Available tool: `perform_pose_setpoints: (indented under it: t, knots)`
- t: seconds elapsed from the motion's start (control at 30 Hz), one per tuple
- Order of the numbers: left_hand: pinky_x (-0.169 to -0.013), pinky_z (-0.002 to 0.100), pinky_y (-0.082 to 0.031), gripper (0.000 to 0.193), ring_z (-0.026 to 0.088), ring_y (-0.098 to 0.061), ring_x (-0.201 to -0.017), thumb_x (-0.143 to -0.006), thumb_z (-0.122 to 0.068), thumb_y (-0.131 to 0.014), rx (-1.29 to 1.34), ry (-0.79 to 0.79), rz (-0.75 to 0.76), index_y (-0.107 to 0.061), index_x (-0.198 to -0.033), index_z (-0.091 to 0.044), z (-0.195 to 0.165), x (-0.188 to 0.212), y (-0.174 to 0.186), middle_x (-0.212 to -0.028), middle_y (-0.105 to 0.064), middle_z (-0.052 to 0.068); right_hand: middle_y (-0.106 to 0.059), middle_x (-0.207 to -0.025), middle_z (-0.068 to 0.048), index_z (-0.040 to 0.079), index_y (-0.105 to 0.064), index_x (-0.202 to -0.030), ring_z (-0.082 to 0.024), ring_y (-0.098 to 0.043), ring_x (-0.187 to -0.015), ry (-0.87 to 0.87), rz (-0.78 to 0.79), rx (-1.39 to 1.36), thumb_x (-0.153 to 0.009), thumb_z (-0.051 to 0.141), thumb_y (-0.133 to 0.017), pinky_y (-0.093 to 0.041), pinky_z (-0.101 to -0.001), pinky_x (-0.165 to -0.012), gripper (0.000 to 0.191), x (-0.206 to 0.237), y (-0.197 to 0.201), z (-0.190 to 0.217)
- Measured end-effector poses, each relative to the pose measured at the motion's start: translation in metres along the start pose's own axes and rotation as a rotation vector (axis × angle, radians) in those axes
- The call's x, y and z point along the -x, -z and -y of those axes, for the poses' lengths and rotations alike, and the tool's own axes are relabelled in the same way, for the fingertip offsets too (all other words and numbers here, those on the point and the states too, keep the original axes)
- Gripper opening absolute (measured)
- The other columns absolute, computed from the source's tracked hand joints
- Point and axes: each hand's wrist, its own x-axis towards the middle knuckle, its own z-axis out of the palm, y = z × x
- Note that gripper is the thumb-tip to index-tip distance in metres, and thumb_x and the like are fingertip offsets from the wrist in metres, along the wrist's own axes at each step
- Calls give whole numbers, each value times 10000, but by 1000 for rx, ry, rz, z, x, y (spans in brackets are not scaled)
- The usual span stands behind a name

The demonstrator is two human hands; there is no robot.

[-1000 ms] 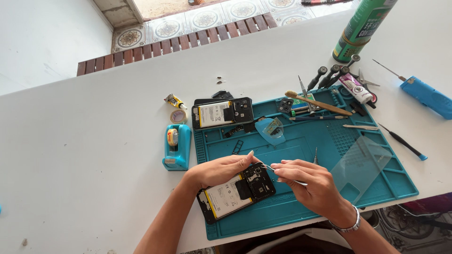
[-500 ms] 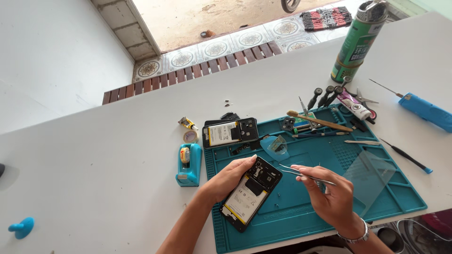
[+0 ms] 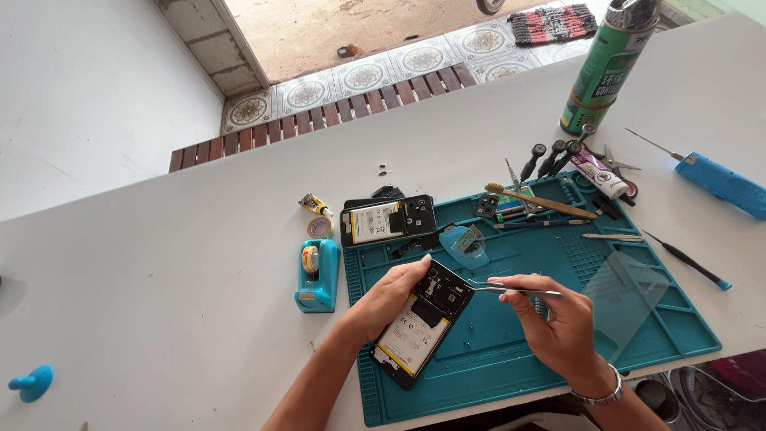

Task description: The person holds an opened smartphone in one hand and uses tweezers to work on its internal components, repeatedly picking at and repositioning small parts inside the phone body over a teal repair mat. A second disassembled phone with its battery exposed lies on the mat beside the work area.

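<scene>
Right now, seen from the head camera, the person's left hand (image 3: 388, 301) is wrapped around the upper edge of an opened phone (image 3: 421, 321), lifting its top end so that it tilts up off the teal work mat (image 3: 511, 351). The phone's back cover is off; a pale battery fills its lower half and dark circuitry shows near the top. The right hand (image 3: 558, 327) is closed in a pinch on a pair of thin metal tweezers (image 3: 503, 288), whose tips point left and reach the top corner of the phone, right beside the left fingertips. A metal bracelet (image 3: 600, 394) circles the right wrist.

Farther back on the mat lies a second opened phone (image 3: 388, 219), flat, with its own battery showing. Just right of it sits a translucent blue pick (image 3: 465, 243). A clear glass sheet (image 3: 626, 289) rests tilted on the mat's right side. A teal tape dispenser (image 3: 317, 274) stands on the white table (image 3: 159, 279) just beside the mat's left edge, with a small yellow glue tube (image 3: 316, 205) behind it.

At the mat's far right corner there is a cluster of screwdrivers (image 3: 550, 158), a wooden-handled brush (image 3: 542, 203) and a tall green spray can (image 3: 610, 68). A blue handheld tool (image 3: 722, 183) lies well apart on the right of the table. A small blue peg (image 3: 32, 381) sits near the table's left edge.
</scene>
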Motion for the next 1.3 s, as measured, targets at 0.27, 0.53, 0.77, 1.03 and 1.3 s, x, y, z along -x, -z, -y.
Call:
perform_pose_setpoints:
  t: [0.27, 0.53, 0.77, 1.03, 1.3]
  knots:
    - [-491, 193, -591, 430, 49, -705, -606, -1079, -494, -349, -54, 5, -2, -538, -937, -136, 2, -1, 0, -775, -674, 17, -803, -1021, -125, 29, -717, -1079, -118, -780, -822, -16, -1, -26, -936, 145, -692, -626, -214, -653, 186, 2, -1, -4]
    - [-485, 186, -589, 418, 41, -701, -601, -1078, -489, -353, -49, -5, 18, -542, -935, -145, 0, 1, -1, -763, -675, 0, -793, -953, -112, 17, -708, -1085, -113, -765, -791, -26, -54, -1, -956, 170, -684, -599, -207, -620, 202, 3, 0, -5]
    - [-475, 188, -585, 420, 35, -679, -569, -1083, -488, -390, 43, -21, 15, -556, -929, -135, 0, 2, 0, -735, -675, -15, -768, -798, -78, 55, -738, -1066, -84, -712, -661, -156, -140, 183, -962, 224, -687, -484, -188, -484, 205, -5, -1, 1]
    - [-522, 265, -639, 483, 126, -734, -621, -1044, -542, -362, 322, -19, -209, -576, -985, -113, -11, 3, 0, -786, -709, 66, -781, -831, -45, 74, -763, -1028, -36, -650, -580, -165, -44, 192, -927, 221, -712, -397, -180, -404, 185, -11, -4, 9]
    - [-701, 307, -668, 608, 235, -781, -988, -990, -512, -380, 654, -164, -346, -601, -1230, 1, -17, 3, 1, -1040, -776, 196, -783, -743, -48, 58, -779, -922, -72, -534, -439, -186, 104, 208, -890, 195, -729, -322, -229, -383, 149, -7, -2, 9]
